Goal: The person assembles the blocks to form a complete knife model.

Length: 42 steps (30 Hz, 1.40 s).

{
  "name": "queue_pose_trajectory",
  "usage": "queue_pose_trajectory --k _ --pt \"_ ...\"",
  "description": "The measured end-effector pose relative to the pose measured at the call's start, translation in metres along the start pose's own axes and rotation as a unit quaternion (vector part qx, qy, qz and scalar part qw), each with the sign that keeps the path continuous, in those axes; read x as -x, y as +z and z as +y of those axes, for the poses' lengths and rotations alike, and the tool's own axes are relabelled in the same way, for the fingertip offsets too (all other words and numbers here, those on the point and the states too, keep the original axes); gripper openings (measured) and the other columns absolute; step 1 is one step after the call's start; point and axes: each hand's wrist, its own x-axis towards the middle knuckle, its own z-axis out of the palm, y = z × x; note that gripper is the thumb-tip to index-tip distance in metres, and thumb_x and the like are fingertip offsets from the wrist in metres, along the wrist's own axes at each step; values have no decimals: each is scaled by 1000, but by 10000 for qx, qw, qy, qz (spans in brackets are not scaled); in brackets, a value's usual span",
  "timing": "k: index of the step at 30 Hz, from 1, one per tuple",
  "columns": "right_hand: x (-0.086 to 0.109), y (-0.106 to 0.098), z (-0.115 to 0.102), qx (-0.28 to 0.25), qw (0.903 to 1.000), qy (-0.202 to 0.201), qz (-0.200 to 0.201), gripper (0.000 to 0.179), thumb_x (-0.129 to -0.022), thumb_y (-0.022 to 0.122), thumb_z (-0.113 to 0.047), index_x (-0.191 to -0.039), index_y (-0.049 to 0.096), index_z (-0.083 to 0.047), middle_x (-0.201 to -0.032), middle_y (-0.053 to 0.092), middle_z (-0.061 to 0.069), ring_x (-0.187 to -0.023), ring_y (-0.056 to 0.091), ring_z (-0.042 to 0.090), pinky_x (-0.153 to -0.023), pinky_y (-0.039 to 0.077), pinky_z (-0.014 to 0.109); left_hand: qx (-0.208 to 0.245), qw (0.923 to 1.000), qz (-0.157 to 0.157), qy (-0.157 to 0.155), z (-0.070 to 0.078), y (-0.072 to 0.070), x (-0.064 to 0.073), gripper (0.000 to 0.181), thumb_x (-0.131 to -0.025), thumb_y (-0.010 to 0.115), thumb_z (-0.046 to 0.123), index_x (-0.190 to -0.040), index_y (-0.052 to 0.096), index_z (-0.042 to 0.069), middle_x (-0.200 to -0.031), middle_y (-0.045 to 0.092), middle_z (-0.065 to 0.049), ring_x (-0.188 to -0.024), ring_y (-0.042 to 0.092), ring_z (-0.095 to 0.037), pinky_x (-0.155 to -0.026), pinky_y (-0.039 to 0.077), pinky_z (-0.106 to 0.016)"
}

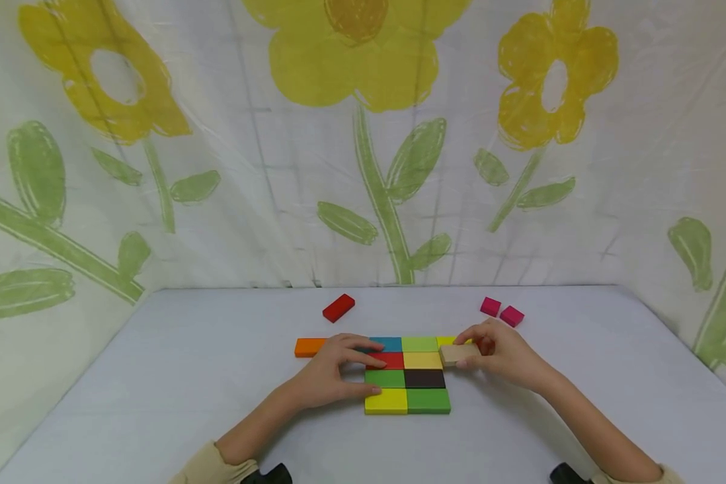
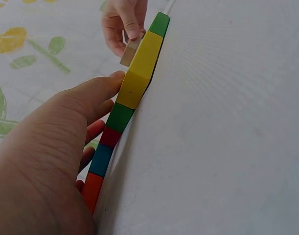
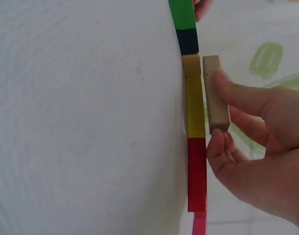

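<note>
My right hand (image 1: 505, 353) pinches a plain wooden block (image 1: 458, 355) between thumb and fingers, above the right side of a flat block layout. In the right wrist view, the wooden block (image 3: 216, 93) appears raised over the row. My left hand (image 1: 333, 376) lies at the layout's left side with extended fingers. Its fingertips reach the blue block (image 1: 385, 343) and the red block (image 1: 393, 361), and its thumb lies by the yellow block (image 1: 385, 403). The left hand partly covers an orange block (image 1: 308, 347).
Also in the layout are a light green block (image 1: 419, 344), a dark brown block (image 1: 425, 379) and a front green block (image 1: 428, 402). Farther back lie a loose red block (image 1: 339, 308) and two pink blocks (image 1: 491, 306). A flower-printed cloth (image 1: 248, 168) hangs behind the white table (image 1: 187, 349).
</note>
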Motion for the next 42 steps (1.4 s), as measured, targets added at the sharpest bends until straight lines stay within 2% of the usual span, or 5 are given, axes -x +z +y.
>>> queue_pose_trajectory --k 4,12,28,42 --pt "-1 1 0 -17 10000 53 -76 29 -83 90 -15 -107 77 -5 -84 54 0 -80 50 19 -61 43 23 11 10000 -10 -7 1 -1 0 34 -89 84 34 -122 81 26 -143 65 8 -139 48 -24 -114 36 -62" --pt "-2 1 2 87 9999 66 -99 29 -82 91 -16 -106 77 -6 -83 53 1 -81 48 20 -62 41 25 -33 10000 18 37 2 -2 0 34 -89 84 34 -122 81 25 -143 65 7 -139 48 -23 -113 38 -61" --pt "-1 5 3 65 9995 211 -207 28 -83 91 -16 -105 75 -10 -93 56 3 -80 50 19 -63 46 24 -30 10000 10 15 2 -2 -1 35 -89 84 35 -122 81 26 -142 65 7 -139 49 -23 -113 38 -61" --pt "1 5 3 130 9996 92 -225 29 -83 90 -15 -106 74 -9 -96 57 4 -83 49 19 -64 46 23 -85 10000 17 -2 2 0 0 35 -89 84 36 -123 81 26 -142 65 8 -138 49 -22 -112 38 -61"
